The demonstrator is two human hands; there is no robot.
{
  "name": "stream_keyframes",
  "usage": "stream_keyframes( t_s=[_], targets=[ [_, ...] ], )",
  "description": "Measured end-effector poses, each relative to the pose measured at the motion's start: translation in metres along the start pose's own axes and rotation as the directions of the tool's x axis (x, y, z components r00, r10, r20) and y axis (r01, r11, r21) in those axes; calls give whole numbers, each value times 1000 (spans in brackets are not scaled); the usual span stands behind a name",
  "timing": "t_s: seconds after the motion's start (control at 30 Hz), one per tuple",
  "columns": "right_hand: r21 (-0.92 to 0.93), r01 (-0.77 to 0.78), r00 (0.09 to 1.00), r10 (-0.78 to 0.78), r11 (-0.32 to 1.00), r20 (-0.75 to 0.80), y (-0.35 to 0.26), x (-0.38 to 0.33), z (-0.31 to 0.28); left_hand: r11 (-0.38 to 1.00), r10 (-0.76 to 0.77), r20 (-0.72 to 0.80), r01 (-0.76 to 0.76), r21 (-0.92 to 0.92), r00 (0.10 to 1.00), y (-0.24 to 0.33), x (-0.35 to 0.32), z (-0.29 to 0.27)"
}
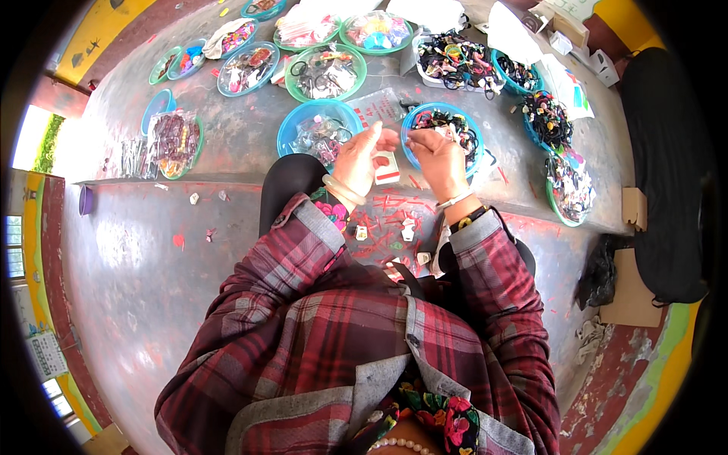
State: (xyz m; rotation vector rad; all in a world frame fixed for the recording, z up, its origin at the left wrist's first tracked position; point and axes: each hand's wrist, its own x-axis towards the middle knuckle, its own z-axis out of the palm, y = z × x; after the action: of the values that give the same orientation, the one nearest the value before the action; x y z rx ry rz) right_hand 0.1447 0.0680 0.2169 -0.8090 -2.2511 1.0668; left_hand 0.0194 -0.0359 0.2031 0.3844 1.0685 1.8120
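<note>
My left hand (358,161) is raised over the front of the ledge, its fingers apart and partly bent toward my right hand. Just under those fingers is a white card with a red stripe (387,170); whether they touch it is unclear. My right hand (442,161) has thumb and fingers pinched together, and what they hold is too small to make out. Beyond it stands a blue basin of dark hair ties and small colored pieces (468,125). Nearest my left hand is a blue basin (284,136) holding clear plastic bags with dark hair ties.
Several basins, such as the green basin (294,89), stand farther back with bagged goods. A white container of hair ties (455,62) is at back right. Red strips and small cards (408,230) litter the lower floor. A black bag (599,273) lies right.
</note>
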Motion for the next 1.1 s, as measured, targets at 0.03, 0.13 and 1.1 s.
stream_keyframes(
  t_s=[0.03,0.13,1.1],
  targets=[
    [227,-129,991,115,965,75,2,4,-4,996,68,-38,-66,57,997,0,1,-1],
    [619,-448,893,287,646,347,6,9,-14,971,208,-93,-194,138,974,6,2,2],
    [498,-511,841,290,700,456,15,12,-21,992,-27,33,23,124,999,6,3,-2]
  ],
)
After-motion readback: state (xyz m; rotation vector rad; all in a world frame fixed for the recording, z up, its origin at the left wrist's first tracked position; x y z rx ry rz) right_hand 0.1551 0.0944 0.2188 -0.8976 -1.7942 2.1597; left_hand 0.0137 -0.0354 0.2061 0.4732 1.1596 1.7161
